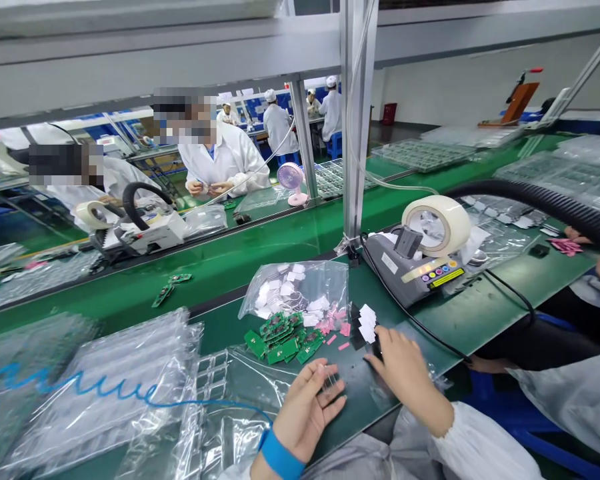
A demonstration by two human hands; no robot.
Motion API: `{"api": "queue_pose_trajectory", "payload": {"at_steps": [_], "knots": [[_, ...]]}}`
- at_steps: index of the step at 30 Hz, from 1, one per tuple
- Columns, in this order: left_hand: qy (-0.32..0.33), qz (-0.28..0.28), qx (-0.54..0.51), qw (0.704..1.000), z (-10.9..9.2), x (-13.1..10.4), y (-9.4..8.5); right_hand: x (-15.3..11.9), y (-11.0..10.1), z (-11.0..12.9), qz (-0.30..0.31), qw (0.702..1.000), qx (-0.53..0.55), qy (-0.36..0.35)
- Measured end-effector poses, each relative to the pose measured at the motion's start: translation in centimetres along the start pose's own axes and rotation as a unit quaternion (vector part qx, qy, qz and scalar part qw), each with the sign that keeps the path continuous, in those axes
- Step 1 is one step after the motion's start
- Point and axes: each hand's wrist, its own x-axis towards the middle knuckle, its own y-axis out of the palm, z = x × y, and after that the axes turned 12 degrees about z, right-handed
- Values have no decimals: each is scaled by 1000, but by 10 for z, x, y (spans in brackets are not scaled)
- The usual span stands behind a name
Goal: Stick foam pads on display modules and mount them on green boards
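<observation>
Holding clear pc [332, 381] in L hand [306, 408], lower ctr of frame; can't tell long axis or facing. Parting R hand [406, 368] thumb & index by white tabs [367, 323], rt of ctr; can't tell grip. Showing bare bench [353, 381] btwn hands, edge lower rt, PCBs [283, 348] upper left.

yellow label [447, 279] on grey machine [411, 285], txt unreadable
</observation>
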Motion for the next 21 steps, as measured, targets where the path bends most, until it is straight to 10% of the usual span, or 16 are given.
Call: {"api": "queue_pose_trajectory", "payload": {"at_steps": [13,21], "knots": [[-16,-11,38,999,-6,3,28,6,-6,-3,53,977,207,-23],[-99,101,31,989,-3,23,88,-43,-45,-105,-2,886,463,8]]}}
